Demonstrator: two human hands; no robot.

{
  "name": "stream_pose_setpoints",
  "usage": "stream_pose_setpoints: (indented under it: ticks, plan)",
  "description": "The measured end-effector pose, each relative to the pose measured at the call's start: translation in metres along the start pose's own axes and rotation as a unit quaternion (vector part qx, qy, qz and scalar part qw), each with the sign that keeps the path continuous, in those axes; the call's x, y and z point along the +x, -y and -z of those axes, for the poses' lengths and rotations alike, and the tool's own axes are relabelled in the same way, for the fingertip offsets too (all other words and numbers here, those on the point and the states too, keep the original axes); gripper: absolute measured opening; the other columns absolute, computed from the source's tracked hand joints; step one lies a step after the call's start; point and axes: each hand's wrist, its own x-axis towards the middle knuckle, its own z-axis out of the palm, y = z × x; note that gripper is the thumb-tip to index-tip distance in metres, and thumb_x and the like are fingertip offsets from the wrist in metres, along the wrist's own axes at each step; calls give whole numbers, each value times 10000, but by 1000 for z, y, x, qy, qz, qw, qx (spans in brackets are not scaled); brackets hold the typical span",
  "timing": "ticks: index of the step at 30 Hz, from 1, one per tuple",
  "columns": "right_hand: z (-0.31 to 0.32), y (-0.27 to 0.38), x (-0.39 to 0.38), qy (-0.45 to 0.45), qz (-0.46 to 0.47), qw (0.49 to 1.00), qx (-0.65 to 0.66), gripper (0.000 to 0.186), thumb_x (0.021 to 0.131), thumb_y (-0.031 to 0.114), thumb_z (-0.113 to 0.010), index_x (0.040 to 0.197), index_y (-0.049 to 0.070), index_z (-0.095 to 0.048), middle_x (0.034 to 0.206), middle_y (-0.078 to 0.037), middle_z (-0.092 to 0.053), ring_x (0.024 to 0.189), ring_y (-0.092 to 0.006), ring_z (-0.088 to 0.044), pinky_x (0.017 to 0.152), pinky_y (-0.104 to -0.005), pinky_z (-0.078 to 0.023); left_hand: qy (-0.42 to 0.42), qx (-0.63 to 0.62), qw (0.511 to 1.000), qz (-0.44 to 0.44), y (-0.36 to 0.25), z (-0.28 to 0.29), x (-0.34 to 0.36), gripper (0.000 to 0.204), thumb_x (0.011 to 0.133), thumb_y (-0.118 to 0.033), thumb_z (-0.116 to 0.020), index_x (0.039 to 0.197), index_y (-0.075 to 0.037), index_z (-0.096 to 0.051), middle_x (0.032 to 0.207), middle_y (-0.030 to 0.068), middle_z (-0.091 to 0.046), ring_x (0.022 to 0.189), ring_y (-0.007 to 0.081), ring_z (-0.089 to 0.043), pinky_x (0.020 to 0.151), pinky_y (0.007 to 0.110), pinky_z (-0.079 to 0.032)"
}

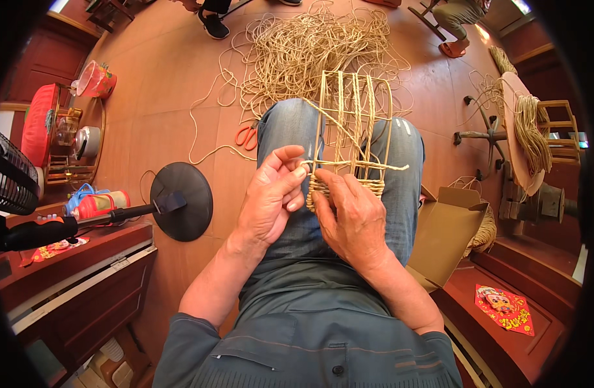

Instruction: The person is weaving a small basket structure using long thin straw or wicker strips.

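On my lap lies a frame basket (pixel 389 107) of thin rods, with twisted straw cords strung lengthwise and a densely woven band at the near end. A pale straw cord (pixel 387 166) crosses the frame just above that band, its free end sticking out to the right. My left hand (pixel 271 194) pinches the cord's left end between thumb and index finger, beside the frame. Over the woven band, my right hand (pixel 352 216) presses with bent fingers on the weave and cords; its fingertips are partly hidden.
A big tangle of straw cord (pixel 310 55) covers the floor ahead. Orange-handled scissors (pixel 247 137) lie left of my knee. A fan's round base (pixel 180 202) stands at left, an open cardboard box (pixel 449 233) at right. Other people's feet (pixel 214 26) show at the far edge.
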Motion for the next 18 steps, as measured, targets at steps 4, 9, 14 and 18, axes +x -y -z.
stream_pose_setpoints:
  ticks: [4, 9, 14, 18]
  plan:
    - [-2, -1, -2, 1, 3, 1000, 3, 349, 988, 169, -793, 1318, 72, -739, 949, -117, -652, 825, -338, -702, 752, -455, -561, -2, -50, 998, 33, -2, 4, -1, 242, 1144, -125, -660, 1381, -100, -621, 1034, -2, -654, 643, 19, -407, 566, 203, -396]
    - [-4, -3, -1, -27, 19, 999, 11, 351, 974, 146, -818, 1307, 64, -747, 912, -105, -646, 776, -311, -690, 720, -439, -552, 18, -67, 995, 74, -8, 9, 7, 213, 1146, -152, -664, 1354, -125, -625, 953, -7, -566, 630, 32, -380, 541, 209, -369]
    - [-4, -4, -2, -51, 24, 998, 21, 353, 957, 129, -844, 1292, 62, -756, 870, -92, -635, 736, -289, -680, 689, -424, -544, 16, -43, 997, 69, -10, 12, 10, 210, 1131, -155, -687, 1328, -122, -621, 873, -44, -533, 601, 23, -355, 513, 204, -337]
    - [-2, -6, -3, -41, 22, 999, 24, 365, 955, 130, -843, 1302, 66, -753, 876, -92, -634, 749, -292, -682, 693, -424, -544, 26, 140, 989, 34, -23, 8, 10, 248, 1117, -185, -714, 1321, -100, -602, 821, -77, -503, 582, 8, -345, 494, 201, -317]
